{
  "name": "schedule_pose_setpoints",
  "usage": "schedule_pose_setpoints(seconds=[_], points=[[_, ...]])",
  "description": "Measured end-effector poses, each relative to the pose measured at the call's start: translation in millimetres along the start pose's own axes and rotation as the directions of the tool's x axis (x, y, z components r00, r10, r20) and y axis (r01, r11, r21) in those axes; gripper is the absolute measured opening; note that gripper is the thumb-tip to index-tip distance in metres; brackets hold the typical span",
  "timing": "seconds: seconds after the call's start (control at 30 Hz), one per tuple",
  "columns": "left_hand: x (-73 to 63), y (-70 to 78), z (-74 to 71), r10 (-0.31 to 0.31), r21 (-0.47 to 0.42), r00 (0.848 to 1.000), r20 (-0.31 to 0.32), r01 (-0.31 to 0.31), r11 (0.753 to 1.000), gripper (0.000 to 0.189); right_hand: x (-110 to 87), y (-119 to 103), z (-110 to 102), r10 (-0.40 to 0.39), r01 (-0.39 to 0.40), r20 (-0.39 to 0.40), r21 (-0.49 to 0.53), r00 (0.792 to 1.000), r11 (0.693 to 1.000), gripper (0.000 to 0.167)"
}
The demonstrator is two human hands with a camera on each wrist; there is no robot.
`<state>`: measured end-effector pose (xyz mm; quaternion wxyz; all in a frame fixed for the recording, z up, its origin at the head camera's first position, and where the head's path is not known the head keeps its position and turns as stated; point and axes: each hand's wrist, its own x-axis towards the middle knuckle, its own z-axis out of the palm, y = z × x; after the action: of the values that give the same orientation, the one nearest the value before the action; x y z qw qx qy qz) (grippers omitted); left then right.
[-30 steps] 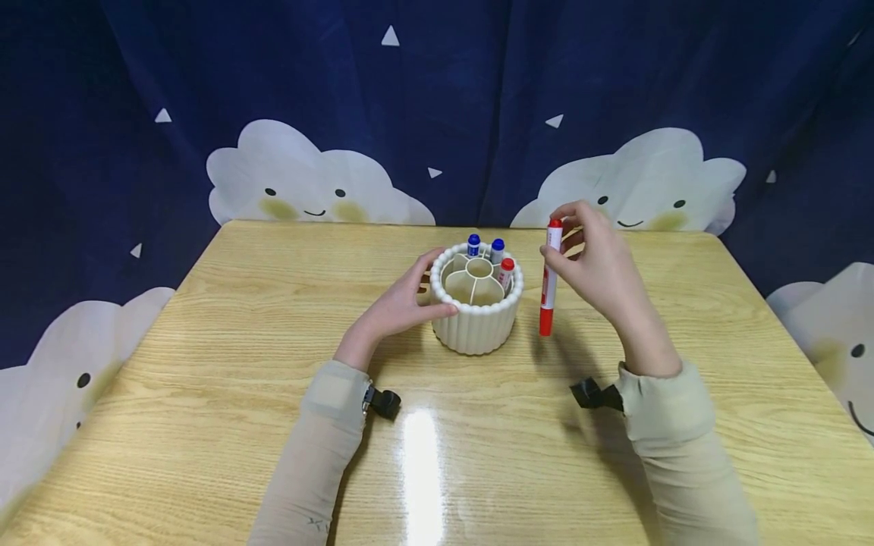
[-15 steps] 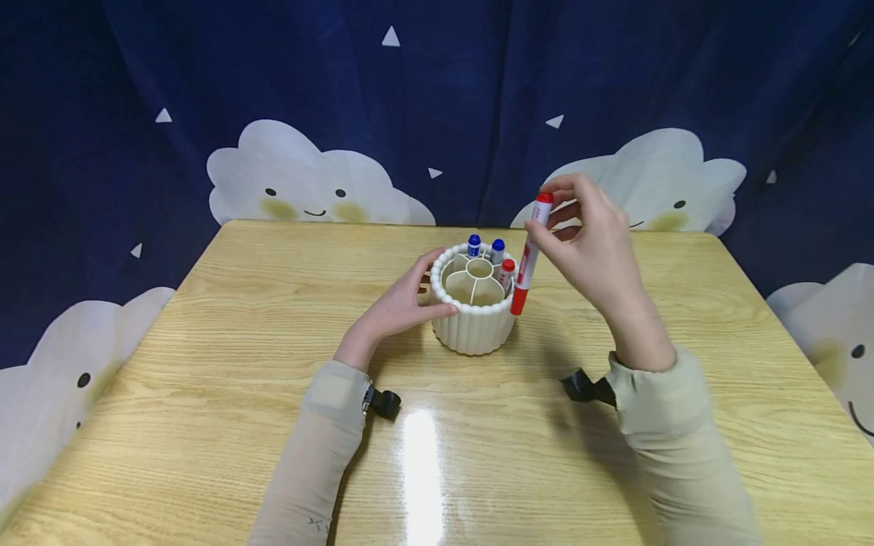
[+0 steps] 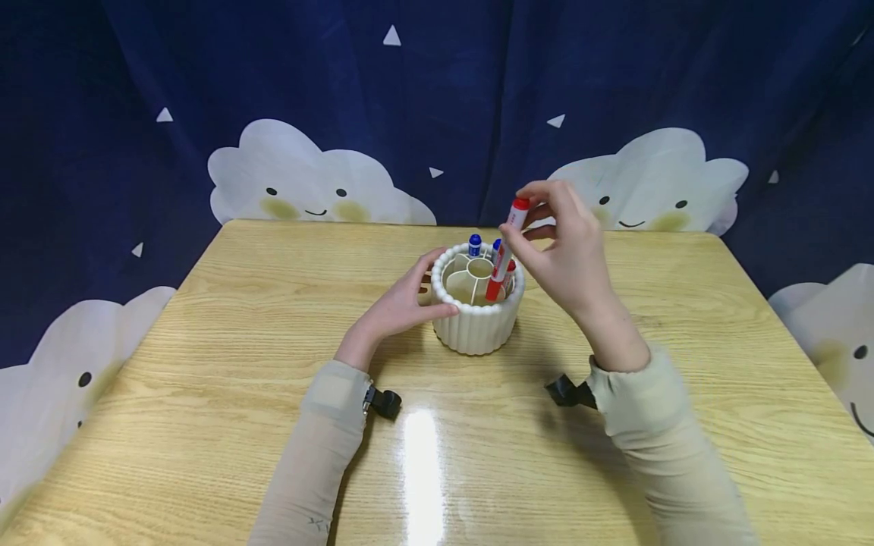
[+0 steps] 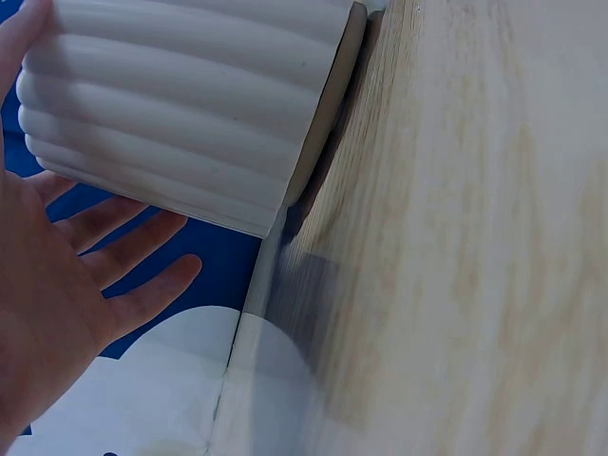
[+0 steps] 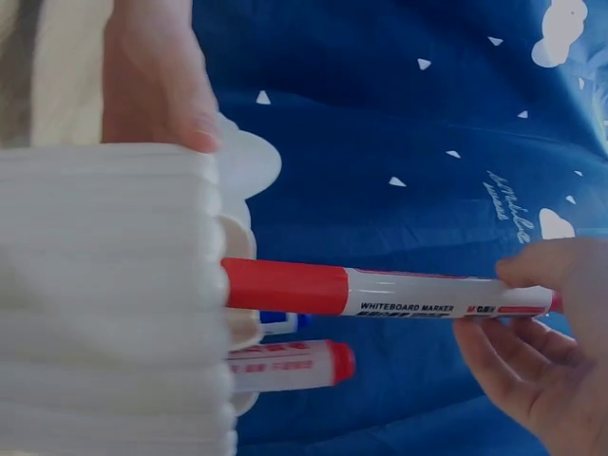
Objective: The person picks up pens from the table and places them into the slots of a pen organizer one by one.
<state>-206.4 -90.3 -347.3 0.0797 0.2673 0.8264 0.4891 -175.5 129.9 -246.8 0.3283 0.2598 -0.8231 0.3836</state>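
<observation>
In the head view a round cream pen holder [image 3: 474, 334] with a ribbed wall and beaded rim stands on the table. My left hand [image 3: 403, 303] holds it from the left, thumb on the front rim and fingers round the far side. My right hand [image 3: 563, 246] pinches a red whiteboard marker [image 3: 502, 258] near its upper end. The marker tilts, its red cap end lower, at the holder's opening on the right-front side. Another red marker [image 5: 294, 366] stands inside, partly hidden in the head view. Two blue-topped markers [image 3: 474, 244] stand in the back compartments.
The wooden table [image 3: 239, 318] reaches back to a dark blue curtain [image 3: 328, 68] with printed clouds. A bright reflection lies on the tabletop in front. Dark straps with small black devices [image 3: 563, 390] sit at both wrists.
My right hand has carried the red marker leftward, from beside the pen holder to over its opening, tilting it on the way. My left hand and the holder have stayed put.
</observation>
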Motion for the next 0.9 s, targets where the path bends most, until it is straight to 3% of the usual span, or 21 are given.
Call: schedule_pose_setpoints(seconds=[0.23,0.63,0.9], points=[[8.2,-25.9,3.7,0.008,0.039,1.000,-0.019,-0.007,0.999,0.091,-9.0,8.4,11.3,-0.060,0.058,0.042,0.041,0.997,0.997,0.031],[8.5,-28.3,4.2,0.015,0.051,1.000,-0.023,-0.013,0.999,0.090,-23.0,28.3,26.9,-0.204,0.201,0.098,0.033,0.974,0.979,0.027],[7.8,-26.8,3.6,0.023,0.053,0.999,-0.028,-0.021,0.998,0.091,-29.7,35.6,31.4,-0.216,0.219,0.144,-0.005,0.966,0.976,0.026]])
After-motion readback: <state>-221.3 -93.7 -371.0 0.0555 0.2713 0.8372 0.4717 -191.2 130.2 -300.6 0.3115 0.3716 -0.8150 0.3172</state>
